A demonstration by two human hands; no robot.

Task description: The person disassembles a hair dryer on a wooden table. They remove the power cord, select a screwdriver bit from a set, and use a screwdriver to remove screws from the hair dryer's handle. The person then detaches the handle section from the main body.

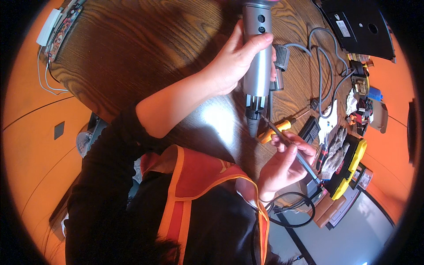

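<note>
My left hand (238, 57) is wrapped round the silver-grey handle of a hair dryer (257, 66), its thumb lying along the front below two dark round buttons. At the handle's lower end the casing is off, exposing black inner parts (255, 104) and a ribbed cord sleeve (252, 127). My right hand (287, 161) pinches a slim grey metal tool (281, 134), whose tip meets or nearly meets those inner parts. Whether it is tweezers or a pry tool, I cannot tell. A perforated grey filter sleeve (281, 57) sits just right of the handle.
A yellow-handled screwdriver (282, 126) lies on the wooden table (132, 48) beyond my right hand. Grey cable (331, 84) loops across the right side. Further right are grey work gloves (336, 152), a black-and-yellow case (349, 168) and small parts. A circuit board (64, 33) lies far left.
</note>
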